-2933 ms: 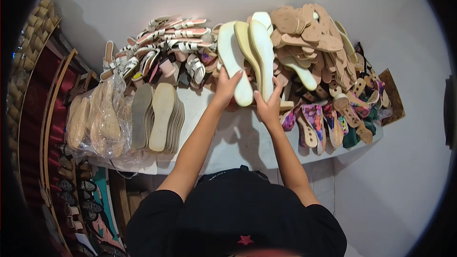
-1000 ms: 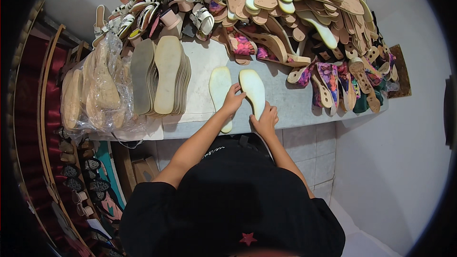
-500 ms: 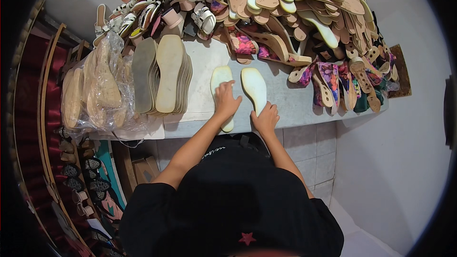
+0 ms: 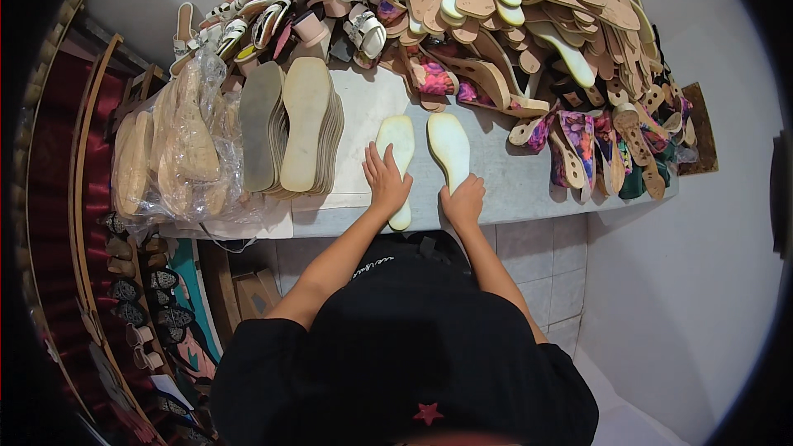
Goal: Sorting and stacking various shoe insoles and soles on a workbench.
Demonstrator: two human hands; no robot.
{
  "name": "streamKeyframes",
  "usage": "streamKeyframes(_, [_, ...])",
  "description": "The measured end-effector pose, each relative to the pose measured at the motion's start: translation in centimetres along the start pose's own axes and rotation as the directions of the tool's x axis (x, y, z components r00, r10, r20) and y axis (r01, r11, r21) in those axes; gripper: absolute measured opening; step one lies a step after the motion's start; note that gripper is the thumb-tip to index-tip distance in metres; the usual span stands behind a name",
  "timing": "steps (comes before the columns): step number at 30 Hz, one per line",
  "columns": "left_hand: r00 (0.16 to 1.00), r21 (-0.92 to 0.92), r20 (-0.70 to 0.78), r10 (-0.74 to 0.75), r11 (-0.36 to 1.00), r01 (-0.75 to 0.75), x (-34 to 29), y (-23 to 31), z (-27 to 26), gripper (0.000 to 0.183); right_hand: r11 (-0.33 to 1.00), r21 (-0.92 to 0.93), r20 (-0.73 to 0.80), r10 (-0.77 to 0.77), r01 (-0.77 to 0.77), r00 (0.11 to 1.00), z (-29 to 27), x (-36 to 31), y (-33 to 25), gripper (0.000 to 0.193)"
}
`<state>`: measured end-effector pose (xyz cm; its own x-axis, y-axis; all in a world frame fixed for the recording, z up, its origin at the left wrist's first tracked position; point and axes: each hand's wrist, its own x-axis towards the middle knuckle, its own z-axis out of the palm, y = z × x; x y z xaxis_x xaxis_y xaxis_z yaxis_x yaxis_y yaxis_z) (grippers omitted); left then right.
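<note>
Two pale cream insoles lie side by side near the table's front edge. On the left insole (image 4: pixel 398 132) rests my left hand (image 4: pixel 385 187), flat and with fingers apart, covering part of its left side and middle. The right insole (image 4: pixel 449 142) has its narrow heel end in my right hand (image 4: pixel 464 201). My right thumb is along the left side and the curled fingers are on the other side, so the heel tip is hidden. Left of my hands stand two stacks of sole-shaped boards, one topped by a grey board (image 4: pixel 263 128), the other by a beige board (image 4: pixel 305 128).
Clear plastic holds wooden-looking soles (image 4: pixel 188 136) at the table's left. Behind are heaps of white strapped sandals (image 4: pixel 289 8), tan insoles (image 4: pixel 570 0) and flowered wedge shoes (image 4: pixel 578 144). A shoe rack (image 4: pixel 136 306) stands lower left, a white wall (image 4: pixel 694 281) at right.
My left hand has flattened and its fingers have spread over the left insole. My right hand stays at the right insole's heel. The whole view has shifted slightly.
</note>
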<state>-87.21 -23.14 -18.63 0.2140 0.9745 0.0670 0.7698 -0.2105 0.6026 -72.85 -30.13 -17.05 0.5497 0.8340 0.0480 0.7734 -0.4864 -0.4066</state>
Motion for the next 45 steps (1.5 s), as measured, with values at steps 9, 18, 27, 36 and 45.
streamKeyframes(9, [0.991,0.12,0.074,0.11,0.986,-0.118,0.4,3.0,-1.3,0.057,0.98,0.104,-0.003,-0.172,0.171,0.985,-0.5,-0.5,1.4,0.078])
streamKeyframes(18, [0.83,-0.488,0.557,0.031,0.821,0.297,-1.0,3.1,3.2,0.043,0.851,0.525,0.182,-0.087,-0.022,0.979,-1.5,1.4,6.0,0.036])
streamKeyframes(27, [0.675,-0.564,0.73,0.106,0.651,0.508,-1.7,4.4,2.1,0.043,0.901,0.428,0.338,-0.093,-0.065,0.937,-3.2,0.6,6.0,0.029])
streamKeyframes(36, [0.704,-0.57,0.706,0.075,0.651,0.502,-1.8,5.3,1.7,0.042,0.926,0.372,0.383,-0.091,-0.064,0.919,-3.9,0.6,5.7,0.033])
streamKeyframes(45, [0.694,-0.573,0.7,0.168,0.713,0.405,-1.5,5.0,1.9,0.036,0.94,0.339,0.376,-0.175,0.04,0.91,-3.1,1.2,6.5,0.032])
